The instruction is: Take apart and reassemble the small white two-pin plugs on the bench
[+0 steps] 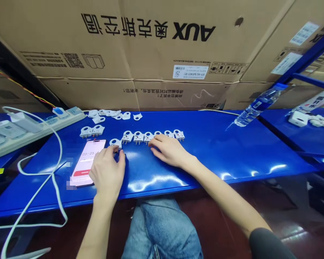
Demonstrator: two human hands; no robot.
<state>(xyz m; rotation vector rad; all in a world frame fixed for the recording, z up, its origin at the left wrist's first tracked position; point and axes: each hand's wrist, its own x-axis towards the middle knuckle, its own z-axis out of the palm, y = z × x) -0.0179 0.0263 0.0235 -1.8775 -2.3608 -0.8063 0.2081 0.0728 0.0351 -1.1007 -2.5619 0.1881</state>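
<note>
My left hand [108,169] is at the near side of a white two-pin plug with a ring-shaped handle [115,143]. Its fingers and thumb close around the plug's lower part, and they hide the pins. To the right, several similar plugs [138,136] stand in a row with pins pointing toward me. My right hand [169,151] reaches over the right half of this row, fingers stretched out and resting against the plugs, partly covering them. Beside my left hand lies a phone [90,158] with a running timer on its screen.
Two more plugs [92,131] sit behind the phone, with a pile of white ring-shaped pieces [105,114] farther back. A power strip [43,131] and loose white cable [52,172] occupy the left. A water bottle [259,106] leans at right. A large cardboard box [151,54] walls the back.
</note>
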